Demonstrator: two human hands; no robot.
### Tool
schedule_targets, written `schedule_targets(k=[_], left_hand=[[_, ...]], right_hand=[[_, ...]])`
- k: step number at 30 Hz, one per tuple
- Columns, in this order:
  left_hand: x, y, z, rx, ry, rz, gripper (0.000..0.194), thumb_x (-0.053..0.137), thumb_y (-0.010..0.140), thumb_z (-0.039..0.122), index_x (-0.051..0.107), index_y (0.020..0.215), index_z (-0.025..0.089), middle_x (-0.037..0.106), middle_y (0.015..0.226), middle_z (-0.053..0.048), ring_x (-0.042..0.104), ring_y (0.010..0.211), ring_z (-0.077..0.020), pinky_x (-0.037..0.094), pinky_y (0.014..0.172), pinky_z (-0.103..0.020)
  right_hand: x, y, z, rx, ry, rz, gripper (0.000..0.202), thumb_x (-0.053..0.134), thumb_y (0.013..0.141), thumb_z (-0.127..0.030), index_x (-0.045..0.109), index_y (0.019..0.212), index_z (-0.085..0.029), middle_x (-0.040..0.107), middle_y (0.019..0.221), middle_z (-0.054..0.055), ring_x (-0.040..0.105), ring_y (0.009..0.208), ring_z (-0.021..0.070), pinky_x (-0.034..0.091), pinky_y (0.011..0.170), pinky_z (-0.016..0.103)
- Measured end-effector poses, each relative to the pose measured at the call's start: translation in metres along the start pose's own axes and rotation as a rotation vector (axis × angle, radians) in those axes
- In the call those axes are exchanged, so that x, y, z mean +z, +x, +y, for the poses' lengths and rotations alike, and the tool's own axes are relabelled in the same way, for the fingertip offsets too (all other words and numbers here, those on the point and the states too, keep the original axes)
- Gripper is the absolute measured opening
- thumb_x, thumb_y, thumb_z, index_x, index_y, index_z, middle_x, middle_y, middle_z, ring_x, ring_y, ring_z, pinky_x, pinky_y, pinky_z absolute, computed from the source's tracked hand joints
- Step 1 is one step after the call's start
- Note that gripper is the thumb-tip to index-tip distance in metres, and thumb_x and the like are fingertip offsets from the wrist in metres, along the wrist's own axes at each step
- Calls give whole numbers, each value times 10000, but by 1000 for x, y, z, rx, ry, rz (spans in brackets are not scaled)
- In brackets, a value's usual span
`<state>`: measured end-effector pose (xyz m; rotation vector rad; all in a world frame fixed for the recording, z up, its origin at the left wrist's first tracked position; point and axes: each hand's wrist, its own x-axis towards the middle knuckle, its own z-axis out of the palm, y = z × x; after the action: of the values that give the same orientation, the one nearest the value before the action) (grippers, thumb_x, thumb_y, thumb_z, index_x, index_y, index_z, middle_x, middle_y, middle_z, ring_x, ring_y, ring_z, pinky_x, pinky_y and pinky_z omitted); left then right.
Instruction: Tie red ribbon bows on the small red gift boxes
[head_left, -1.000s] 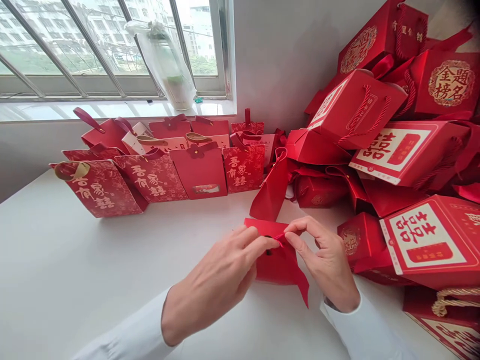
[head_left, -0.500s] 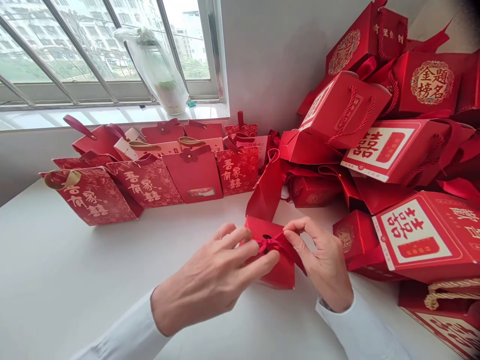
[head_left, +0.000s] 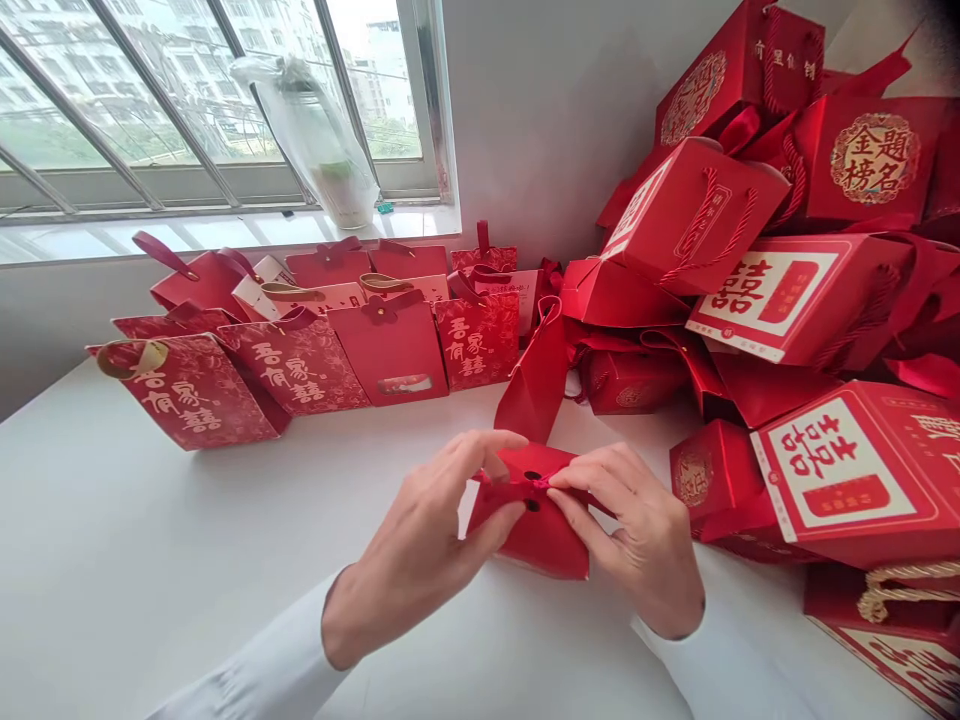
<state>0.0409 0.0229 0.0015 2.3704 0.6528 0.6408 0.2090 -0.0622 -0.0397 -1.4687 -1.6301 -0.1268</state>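
The small red box [head_left: 551, 548] was on the white table [head_left: 187, 560], near a pile of red boxes [head_left: 739, 225]. The right hand [head_left: 641, 530] pinched the red ribbon [head_left: 510, 492] at its knot, while the left hand [head_left: 424, 525] was loose, its thumb and forefinger spread apart beside the ribbon

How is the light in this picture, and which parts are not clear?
Head view: the window is partly overexposed, so the buildings outside look pale; head view: the sill shows glare; head view: the upper right corner is dark; head view: the ribbon by the right hand blends into the box, its outline hard to read.
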Motion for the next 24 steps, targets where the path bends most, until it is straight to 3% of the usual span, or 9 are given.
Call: schedule_targets(k=[5,8,13,17,20,24], left_hand=[[-3,3,-9,-212,-198,-32,226,453,878,147,461,1073,259,533,782,43,502,689,-94,418,593,-202],[-1,4,-13,-279,-350,-6,231,458,873,159,457,1077,269,508,793,42,511,707,-94,436,616,-204],[0,5,-10,-312,-424,25,210,460,891,228,426,1097,251,513,822,28,546,739,-107,440,613,-203],[-4,5,-3,-295,-290,-62,148,398,926,261,486,1037,219,574,805,19,538,685,-103,392,571,-191],[-6,5,0,-211,-161,-121,214,348,940,224,536,843,191,564,719,32,449,600,-81,343,561,-187],[-3,4,-1,-194,-71,-104,299,339,927,206,407,639,169,395,548,59,257,506,-75,253,498,-202]], right_hand=[[-3,-3,0,-289,-92,33,166,559,834,-12,624,908,-146,630,753,53,518,737,185,425,684,338],[-5,-7,-3,-390,-95,-6,191,530,830,18,613,942,-111,630,762,72,514,739,187,423,676,342],[-4,-8,-9,-387,-58,-83,136,537,843,-16,616,885,-119,630,736,62,502,700,180,414,653,333],[-3,-6,-11,-396,-29,-100,85,562,856,-57,617,871,-121,631,709,57,490,670,173,404,622,325],[-3,-6,-12,-385,-1,-100,63,567,866,-82,610,862,-129,626,711,58,493,674,174,403,625,322],[-3,-8,-16,-277,129,-134,92,525,908,-158,596,848,-159,622,735,53,505,692,179,412,638,316]])
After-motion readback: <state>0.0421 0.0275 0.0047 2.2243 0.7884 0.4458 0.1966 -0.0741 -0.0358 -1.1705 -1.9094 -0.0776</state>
